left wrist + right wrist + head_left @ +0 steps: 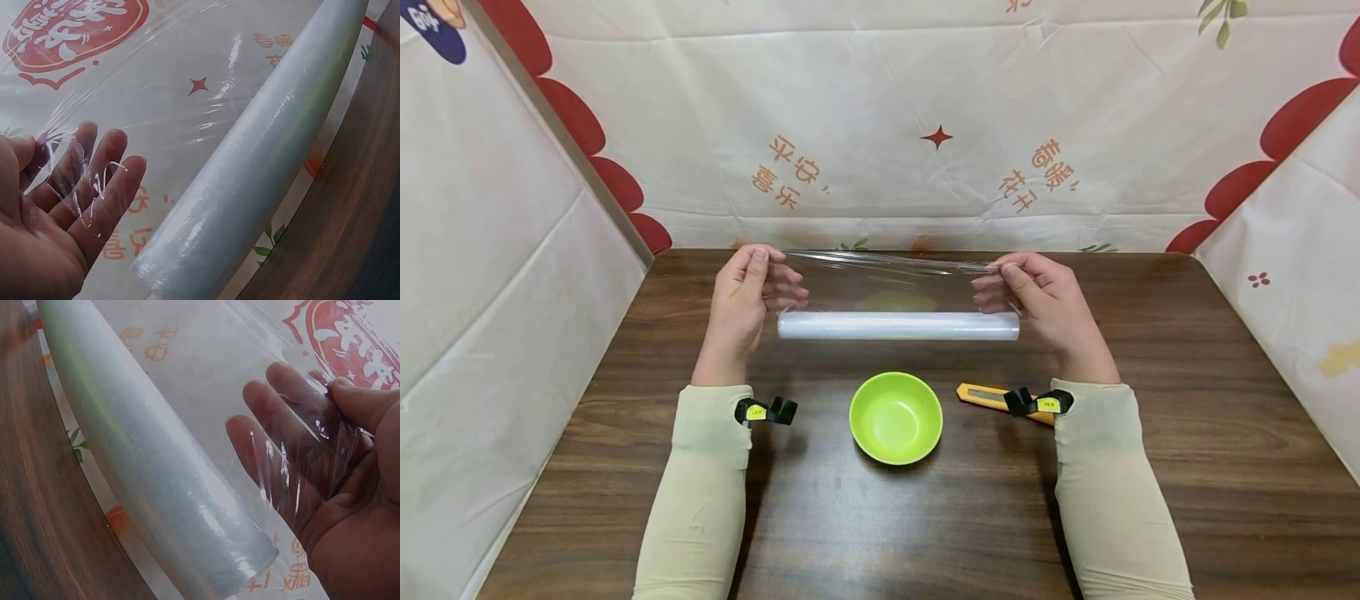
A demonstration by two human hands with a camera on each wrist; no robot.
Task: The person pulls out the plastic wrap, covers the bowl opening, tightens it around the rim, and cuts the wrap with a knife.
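A clear sheet of plastic wrap stretches between both hands, leading down to its white roll. My left hand pinches the sheet's left corner between thumb and forefinger, the other fingers spread behind the film. On the opposite side, my right hand pinches the right corner the same way. In the left wrist view, crumpled film edge lies across the fingers. The roll runs beside the right hand in its wrist view, with no fingers around it. Nearer the body, a green bowl sits upright on the table.
A yellow utility knife lies right of the bowl, partly hidden by the right wrist's black camera mount. The dark wooden table ends at a printed cloth backdrop, with cloth side walls left and right.
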